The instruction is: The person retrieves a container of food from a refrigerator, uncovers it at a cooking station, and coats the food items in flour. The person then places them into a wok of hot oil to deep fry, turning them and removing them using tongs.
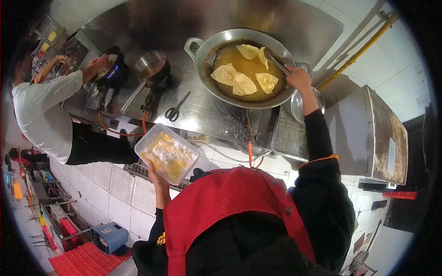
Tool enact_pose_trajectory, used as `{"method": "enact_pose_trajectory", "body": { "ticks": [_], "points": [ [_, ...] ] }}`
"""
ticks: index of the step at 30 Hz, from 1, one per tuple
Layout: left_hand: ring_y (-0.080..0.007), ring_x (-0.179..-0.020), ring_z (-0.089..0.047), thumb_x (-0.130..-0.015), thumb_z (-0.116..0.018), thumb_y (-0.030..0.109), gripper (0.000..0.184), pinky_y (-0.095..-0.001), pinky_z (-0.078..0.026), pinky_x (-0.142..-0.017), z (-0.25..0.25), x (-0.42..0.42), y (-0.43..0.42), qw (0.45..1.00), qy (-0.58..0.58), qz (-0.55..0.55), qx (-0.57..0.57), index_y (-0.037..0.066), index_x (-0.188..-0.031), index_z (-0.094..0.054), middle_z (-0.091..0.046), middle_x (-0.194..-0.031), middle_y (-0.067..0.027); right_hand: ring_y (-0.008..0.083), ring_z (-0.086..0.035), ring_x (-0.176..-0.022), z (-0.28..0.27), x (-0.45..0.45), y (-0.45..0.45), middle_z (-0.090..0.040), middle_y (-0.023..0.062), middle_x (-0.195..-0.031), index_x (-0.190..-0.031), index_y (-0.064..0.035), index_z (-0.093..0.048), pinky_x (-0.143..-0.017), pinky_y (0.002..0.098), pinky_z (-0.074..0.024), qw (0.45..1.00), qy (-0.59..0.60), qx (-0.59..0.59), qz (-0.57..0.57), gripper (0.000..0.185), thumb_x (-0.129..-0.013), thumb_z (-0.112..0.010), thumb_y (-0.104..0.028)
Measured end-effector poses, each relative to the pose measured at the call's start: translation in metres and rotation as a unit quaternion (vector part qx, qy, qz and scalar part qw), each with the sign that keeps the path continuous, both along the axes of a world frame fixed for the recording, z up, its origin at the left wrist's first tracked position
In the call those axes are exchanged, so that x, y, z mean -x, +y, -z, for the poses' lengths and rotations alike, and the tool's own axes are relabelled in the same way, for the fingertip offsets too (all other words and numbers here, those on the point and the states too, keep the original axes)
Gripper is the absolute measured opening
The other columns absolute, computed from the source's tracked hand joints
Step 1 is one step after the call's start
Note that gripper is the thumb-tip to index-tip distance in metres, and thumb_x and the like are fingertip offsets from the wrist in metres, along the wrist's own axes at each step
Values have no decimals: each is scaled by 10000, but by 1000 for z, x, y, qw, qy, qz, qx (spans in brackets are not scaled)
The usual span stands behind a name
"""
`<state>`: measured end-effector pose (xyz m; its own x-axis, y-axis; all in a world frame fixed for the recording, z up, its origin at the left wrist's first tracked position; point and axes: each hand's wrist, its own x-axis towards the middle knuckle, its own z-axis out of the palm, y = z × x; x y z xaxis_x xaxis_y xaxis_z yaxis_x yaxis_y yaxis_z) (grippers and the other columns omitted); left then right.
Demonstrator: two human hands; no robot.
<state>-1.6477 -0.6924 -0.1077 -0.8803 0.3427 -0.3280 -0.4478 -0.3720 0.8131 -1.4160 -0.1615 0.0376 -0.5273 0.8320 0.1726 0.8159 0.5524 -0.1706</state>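
My left hand (158, 178) is closed on the near side of a clear plastic container (188, 174). Inside it lies yellow food dusted with white flour (168, 154). In the wide wok (221, 94), several pale, flat wrappers (244, 84) float in yellowish oil (246, 64). My right hand (299, 79) is over the wok's right rim, closed around a metal cooking utensil (279, 64). The utensil's far end reaches a folded wrapper (263, 57); whether it is tongs or a spatula is not clear.
Black scissors (177, 108) lie on the steel counter (198, 115). To their left stands a saucepan (151, 64), its handle pointing toward me. A co-worker in a white shirt (48, 96) works at the far left. Metal bowls (307, 103) and a wire rack (290, 133) sit right of the wok.
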Motion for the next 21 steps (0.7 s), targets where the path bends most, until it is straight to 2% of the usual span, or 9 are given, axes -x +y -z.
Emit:
{"method": "enact_pose_trajectory", "body": {
  "ticks": [1, 5, 7, 11, 14, 20, 21],
  "points": [
    [-300, -1065, -511, -891, -443, 462, 637, -422, -438, -873, -1, 0, 0, 1000, -1, 6, -3, -23, -1290, -342, -457, -1228, -161, 342, -600, -928, -2, -3, 5, -627, 158, -997, -1182, -241, -565, -817, 416, -482, 999, -1, 5, 35, 461, -730, -491, -199],
    [-300, -1049, -522, -895, -434, 461, 631, -421, -453, -851, -20, -8, 10, 1000, 14, -1, 21, -22, -1289, -343, -462, -1222, -162, 349, -584, -965, 11, -6, 18, -621, 160, -1016, -1156, -237, -585, -853, 418, -464, 997, -14, -38, 60, 436, -734, -490, -192],
    [-301, -1054, -518, -896, -432, 460, 630, -425, -450, -856, -18, -7, 8, 1000, 8, 8, 17, -21, -1292, -339, -459, -1225, -161, 344, -572, -995, 15, -2, 14, -612, 155, -1054, -1159, -228, -584, -869, 415, -456, 994, 39, -3, 99, 439, -731, -497, -184],
    [-306, -1078, -500, -896, -431, 463, 640, -432, -435, -875, -15, -4, 7, 1000, 1, 21, 3, -19, -1303, -323, -444, -1242, -163, 327, -564, -1024, 30, 11, 11, -602, 158, -1081, -1172, -224, -574, -881, 403, -449, 994, 30, 55, 89, 453, -726, -505, -182],
    [-312, -1092, -489, -891, -436, 473, 658, -429, -426, -889, -12, -6, 6, 1000, 16, 14, -7, -18, -1311, -311, -432, -1254, -167, 337, -561, -1031, 48, 14, 21, -592, 182, -1090, -1232, -261, -517, -893, 394, -447, 994, -12, 83, 72, 560, -681, -495, -163],
    [-317, -1109, -476, -880, -451, 491, 683, -433, -419, -898, -4, -2, 0, 1000, 0, 11, 1, -18, -1312, -308, -424, -1258, -176, 320, -556, -1046, 57, 6, 39, -603, 118, -1100, -1204, -245, -547, -900, 395, -445, 992, -74, 83, 54, 569, -641, -519, -167],
    [-317, -1109, -476, -880, -451, 491, 683, -433, -419, -898, -3, -3, 0, 1000, -1, 11, 1, -18, -1312, -308, -424, -1258, -176, 309, -555, -1046, 37, 0, 29, -600, 110, -1107, -1190, -243, -559, -900, 389, -445, 993, -55, 84, 53, 558, -640, -518, -163]
  ]
}}
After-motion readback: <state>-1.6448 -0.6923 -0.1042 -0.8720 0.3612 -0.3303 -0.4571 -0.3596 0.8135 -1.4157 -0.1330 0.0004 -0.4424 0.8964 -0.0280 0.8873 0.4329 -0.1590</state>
